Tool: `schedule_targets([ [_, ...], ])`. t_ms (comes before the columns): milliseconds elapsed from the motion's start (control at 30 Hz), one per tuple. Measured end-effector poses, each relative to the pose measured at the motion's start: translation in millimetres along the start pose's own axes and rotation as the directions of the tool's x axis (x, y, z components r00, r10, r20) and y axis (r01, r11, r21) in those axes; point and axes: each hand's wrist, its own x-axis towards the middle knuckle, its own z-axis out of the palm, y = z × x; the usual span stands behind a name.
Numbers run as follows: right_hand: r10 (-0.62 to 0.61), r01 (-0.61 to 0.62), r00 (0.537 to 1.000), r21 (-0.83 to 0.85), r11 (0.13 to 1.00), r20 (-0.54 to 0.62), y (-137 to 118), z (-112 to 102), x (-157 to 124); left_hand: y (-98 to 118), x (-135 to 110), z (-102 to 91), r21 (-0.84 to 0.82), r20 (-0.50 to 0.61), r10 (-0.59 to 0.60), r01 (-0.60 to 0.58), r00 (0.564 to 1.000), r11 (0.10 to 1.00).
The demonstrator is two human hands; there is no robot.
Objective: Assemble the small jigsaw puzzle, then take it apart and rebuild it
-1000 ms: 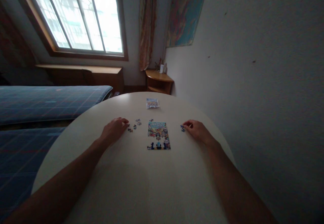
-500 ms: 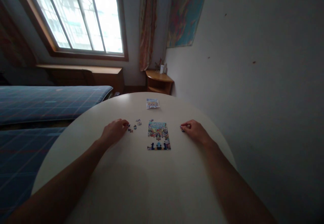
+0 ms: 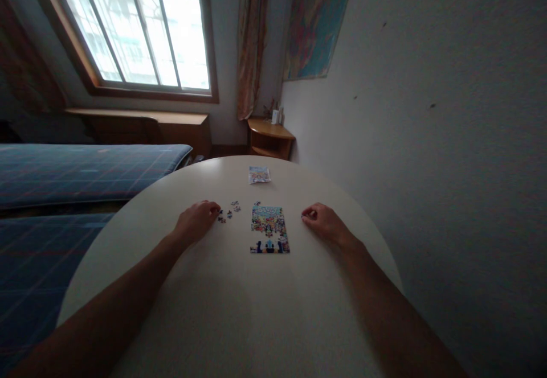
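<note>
A partly assembled jigsaw puzzle (image 3: pixel 268 218) lies flat on the white round table (image 3: pixel 256 309), with gaps in its lower half. Left of it are several loose puzzle pieces (image 3: pixel 229 214). My left hand (image 3: pixel 199 218) rests beside these pieces, its fingertips pinched on a small dark piece (image 3: pixel 220 212). To the right of the puzzle, my right hand (image 3: pixel 325 222) is closed in a pinch, thumb against forefinger. The puzzle piece between those fingertips is mostly hidden. One loose piece (image 3: pixel 257 203) touches or nearly touches the puzzle's top left edge.
Beyond the puzzle, a small printed picture packet (image 3: pixel 259 175) lies near the table's far side. A bed with a plaid cover (image 3: pixel 106 173) stands to the left. The wall (image 3: pixel 448 196) is close on the right, and a wooden corner shelf (image 3: pixel 271 128) stands behind the table.
My right hand has shifted slightly left toward the puzzle, and the piece in it shows less. My left fingertips have moved a little to the right. The puzzle looks the same.
</note>
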Motion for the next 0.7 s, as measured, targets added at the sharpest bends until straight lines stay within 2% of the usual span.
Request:
schedule_targets([
  [467,-0.057,0.057,0.998,-0.014,0.998,-0.012,-8.0,1.2,-0.6,-5.5,4.3,1.6,-0.060,0.010,0.007,-0.006,1.000,0.998],
  [700,-0.066,0.066,0.998,0.005,0.998,0.005,-11.7,-1.4,-1.8,-7.5,5.2,5.1,-0.057,-0.001,0.046,-0.046,0.999,0.997],
])
